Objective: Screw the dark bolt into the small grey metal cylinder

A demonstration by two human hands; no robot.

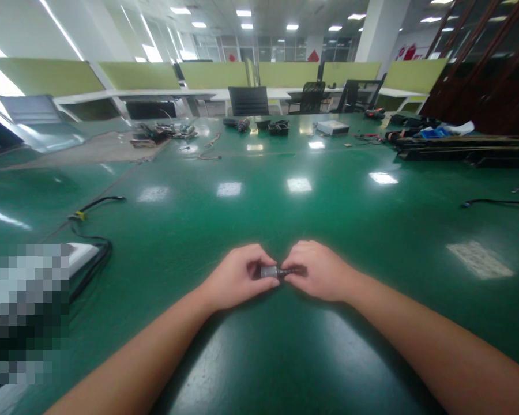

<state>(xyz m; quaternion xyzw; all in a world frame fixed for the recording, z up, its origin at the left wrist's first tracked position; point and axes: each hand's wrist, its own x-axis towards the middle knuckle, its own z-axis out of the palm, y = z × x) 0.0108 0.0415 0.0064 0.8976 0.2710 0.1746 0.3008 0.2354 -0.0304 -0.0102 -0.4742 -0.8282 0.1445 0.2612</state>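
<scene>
A small cylindrical object (pixel 269 271), grey at its left part and dark toward the right, lies level between my two hands, just above or on the green table (pixel 259 219). My left hand (pixel 241 275) pinches its grey part between thumb and fingers. The thumb and fingers of my right hand (pixel 313 270) close round the dark, thin right part. The fingertips of both hands nearly meet. Blur hides what exactly the object is.
Black cables (pixel 97 245) and a partly pixelated device (pixel 80 256) lie at the left. Another black cable (pixel 501 202) is at the right. Along the far side sit tangled wires (pixel 168 131), a silver box (pixel 332 127) and dark long parts (pixel 467 151).
</scene>
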